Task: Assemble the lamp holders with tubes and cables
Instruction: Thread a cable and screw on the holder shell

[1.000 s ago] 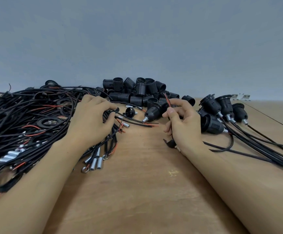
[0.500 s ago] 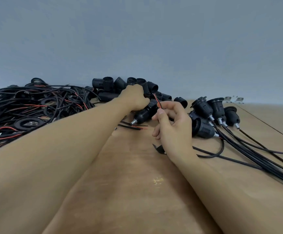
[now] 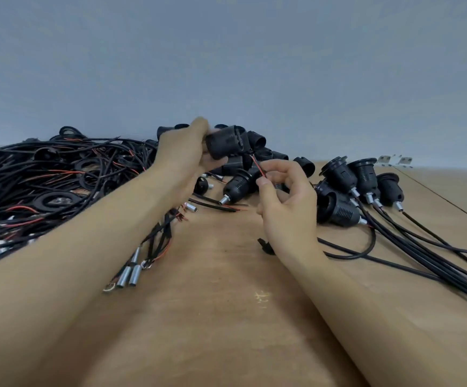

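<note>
L hand (image 3: 183, 155) grips lamp holder (image 3: 226, 142); R hand (image 3: 285, 202) pinches cable (image 3: 258, 167) end. Align wires w/ holder bore, feed straight.

On the table (image 3: 226, 317), the cable tangle (image 3: 45, 185) lies left, loose holders (image 3: 265, 152) behind centre, assembled holders (image 3: 357, 185) right, their cables (image 3: 427, 255) trailing forward-right.

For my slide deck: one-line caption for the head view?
Left hand lifts a lamp holder; right hand pinches red-black wires.
</note>
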A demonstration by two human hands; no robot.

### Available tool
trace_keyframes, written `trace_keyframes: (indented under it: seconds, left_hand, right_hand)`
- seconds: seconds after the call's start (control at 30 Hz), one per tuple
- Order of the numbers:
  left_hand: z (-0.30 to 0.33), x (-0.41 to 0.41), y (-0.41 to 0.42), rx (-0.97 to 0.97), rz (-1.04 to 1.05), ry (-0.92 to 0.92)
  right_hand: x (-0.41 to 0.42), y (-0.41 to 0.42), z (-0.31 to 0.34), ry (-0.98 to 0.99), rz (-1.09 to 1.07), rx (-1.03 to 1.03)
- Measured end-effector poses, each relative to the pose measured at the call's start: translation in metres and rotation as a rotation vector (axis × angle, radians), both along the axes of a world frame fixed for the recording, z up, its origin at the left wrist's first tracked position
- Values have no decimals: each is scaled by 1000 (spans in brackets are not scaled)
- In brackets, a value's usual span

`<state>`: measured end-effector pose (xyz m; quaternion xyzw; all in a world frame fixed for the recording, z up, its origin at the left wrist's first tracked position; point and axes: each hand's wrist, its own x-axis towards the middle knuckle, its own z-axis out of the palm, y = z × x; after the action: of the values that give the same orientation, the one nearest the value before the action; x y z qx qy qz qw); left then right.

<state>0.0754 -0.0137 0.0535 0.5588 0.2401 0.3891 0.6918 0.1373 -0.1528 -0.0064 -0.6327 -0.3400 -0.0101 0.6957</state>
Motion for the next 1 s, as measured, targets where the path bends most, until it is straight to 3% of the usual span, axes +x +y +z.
trace_keyframes:
  seconds: [0.17, 0.4, 0.67, 0.83, 1.0]
  left_hand:
    - [-44, -43, -25, -293, -142, -14]
    - [-60, -50, -26, -418, -255, -42]
    - [-64, -45, -28, -150, -406, -52]
    - [-65, -46, -30, -7, -298, 0]
    - [-65, -44, -33, 10, -291, 3]
  right_hand:
    - [-10, -2, 2, -83, 177, -21]
    - [-12, -9, 0, -86, 399, -63]
    - [-6, -5, 1, 32, 412, -145]
    - [-6, -7, 2, 27, 416, -182]
    - [-7, -6, 0, -13, 377, -184]
